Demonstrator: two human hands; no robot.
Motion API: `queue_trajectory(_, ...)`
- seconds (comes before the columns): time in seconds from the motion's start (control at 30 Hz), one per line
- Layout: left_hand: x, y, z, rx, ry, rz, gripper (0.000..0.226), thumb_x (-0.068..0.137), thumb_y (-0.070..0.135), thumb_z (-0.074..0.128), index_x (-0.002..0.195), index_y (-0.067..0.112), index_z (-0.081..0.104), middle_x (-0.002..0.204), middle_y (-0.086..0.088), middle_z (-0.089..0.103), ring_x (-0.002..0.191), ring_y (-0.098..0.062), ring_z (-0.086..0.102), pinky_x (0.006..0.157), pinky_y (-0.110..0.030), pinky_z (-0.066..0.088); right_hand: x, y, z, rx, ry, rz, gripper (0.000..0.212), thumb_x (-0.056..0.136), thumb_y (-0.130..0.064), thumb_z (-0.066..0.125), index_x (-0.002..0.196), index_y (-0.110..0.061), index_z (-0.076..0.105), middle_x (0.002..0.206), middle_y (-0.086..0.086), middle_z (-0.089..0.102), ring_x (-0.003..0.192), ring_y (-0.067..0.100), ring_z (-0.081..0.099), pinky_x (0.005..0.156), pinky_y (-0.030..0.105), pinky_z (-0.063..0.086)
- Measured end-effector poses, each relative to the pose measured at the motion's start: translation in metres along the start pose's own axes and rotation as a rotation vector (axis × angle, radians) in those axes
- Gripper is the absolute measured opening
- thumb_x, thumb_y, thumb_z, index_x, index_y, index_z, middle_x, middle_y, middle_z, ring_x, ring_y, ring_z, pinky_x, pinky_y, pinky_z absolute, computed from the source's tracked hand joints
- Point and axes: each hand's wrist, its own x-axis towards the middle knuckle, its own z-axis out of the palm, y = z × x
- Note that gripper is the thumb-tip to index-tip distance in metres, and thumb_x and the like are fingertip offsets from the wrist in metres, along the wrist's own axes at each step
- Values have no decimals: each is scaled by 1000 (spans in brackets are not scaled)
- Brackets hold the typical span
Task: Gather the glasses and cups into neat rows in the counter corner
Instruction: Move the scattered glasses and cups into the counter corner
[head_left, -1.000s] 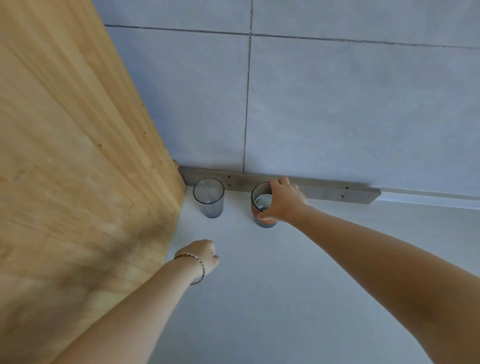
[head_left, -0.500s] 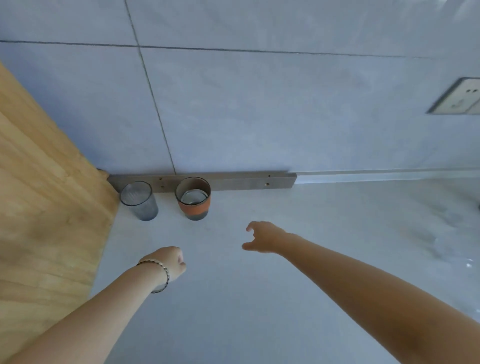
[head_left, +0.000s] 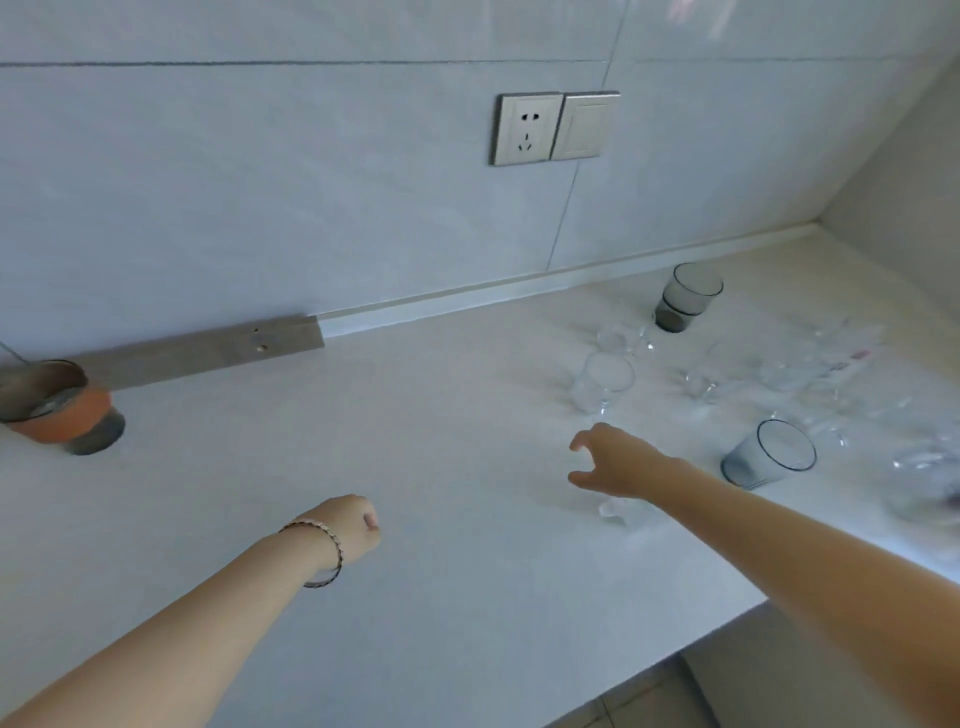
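Observation:
An orange-banded cup (head_left: 57, 410) stands at the far left edge of the white counter (head_left: 441, 467), against the wall. To the right lies a scatter of glasses: a clear tumbler (head_left: 602, 382), a dark grey glass (head_left: 685, 297) near the wall, a blue-grey glass (head_left: 769, 460), and several blurred clear ones (head_left: 779, 374). My right hand (head_left: 618, 460) hovers with its fingers spread and empty, just below the clear tumbler; a small clear glass (head_left: 615, 509) shows under its wrist. My left hand (head_left: 348, 530) is a closed fist over bare counter, holding nothing.
A grey metal strip (head_left: 208, 351) runs along the wall base at left. A socket and switch plate (head_left: 553, 127) sit on the tiled wall. The counter's front edge (head_left: 701, 644) drops to the floor at lower right. A side wall closes the far right.
The view has swung right, away from the corner, so the ribbed grey glass is out of frame. My right hand let go of the orange-banded cup and moved right toward the scattered glasses.

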Motion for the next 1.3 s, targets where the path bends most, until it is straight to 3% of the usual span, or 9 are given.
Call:
queue_trajectory(0.13, 5, 51, 15, -30, 2, 13, 28, 92, 20, 42, 113, 13, 59, 126, -2, 58, 117, -19, 54, 97, -26, 42, -16, 70, 6, -106, -14, 22, 76, 79, -47, 66, 143, -23, 34, 142, 5, 36, 132, 24, 38, 108, 37, 34)
queue_trajectory(0.23, 5, 67, 22, -42, 5, 2, 28, 92, 20, 41, 113, 14, 59, 125, -1, 58, 117, -19, 54, 97, -26, 41, -19, 92, 19, -106, -49, -2, 84, 76, -40, 72, 146, -27, 26, 143, 4, 34, 130, 25, 40, 106, 37, 39)
queue_trajectory(0.57, -8, 11, 17, -33, -8, -125, 9, 91, 21, 42, 90, 22, 51, 110, -1, 60, 101, -19, 56, 95, -29, 44, -10, 69, 18, -205, 8, -119, 81, 70, -39, 75, 139, -32, 34, 133, -2, 42, 119, 19, 47, 91, 28, 46)
queue_trajectory(0.67, -17, -28, 9, -66, 8, -171, 11, 90, 20, 44, 91, 21, 55, 109, -3, 61, 103, -21, 57, 93, -29, 44, -3, 25, 11, -254, 7, -185, 80, 69, -40, 74, 138, -34, 34, 130, -3, 43, 117, 18, 48, 84, 26, 42)
queue_trajectory(0.73, -22, -56, 4, -97, 18, -195, 11, 89, 19, 44, 85, 23, 53, 96, -3, 55, 89, -22, 52, 84, -27, 42, 3, -11, 7, -251, 13, -233, 80, 68, -40, 74, 138, -34, 34, 129, -3, 43, 116, 18, 49, 80, 25, 40)
queue_trajectory(0.8, -31, -93, -3, -118, 25, -229, 12, 87, 17, 44, 77, 24, 43, 88, 0, 45, 80, -19, 40, 74, -25, 34, 12, -59, 6, -239, 25, -289, 80, 68, -39, 74, 137, -34, 35, 130, -3, 43, 117, 18, 49, 83, 26, 42)
queue_trajectory(0.97, -42, -186, -21, -125, 20, -298, 24, 86, 18, 43, 65, 27, 36, 87, 1, 41, 79, -19, 36, 60, -26, 28, 43, -195, 2, -141, 17, -391, 81, 68, -37, 76, 138, -33, 36, 132, -1, 44, 119, 21, 50, 90, 30, 45)
queue_trajectory(1.2, -32, -289, -50, -162, 47, -363, 32, 89, 20, 42, 61, 28, 28, 89, 0, 38, 80, -19, 34, 53, -23, 19, 104, -362, -6, -1, 45, -406, 85, 66, -30, 80, 140, -30, 36, 135, 3, 42, 121, 24, 50, 95, 34, 46)
queue_trajectory(1.3, -24, -315, -55, -192, 34, -368, 29, 88, 21, 43, 62, 27, 31, 90, 0, 38, 80, -19, 35, 61, -26, 26, 131, -410, -11, 5, 74, -387, 86, 68, -27, 79, 141, -30, 35, 141, 5, 38, 128, 25, 45, 98, 34, 43)
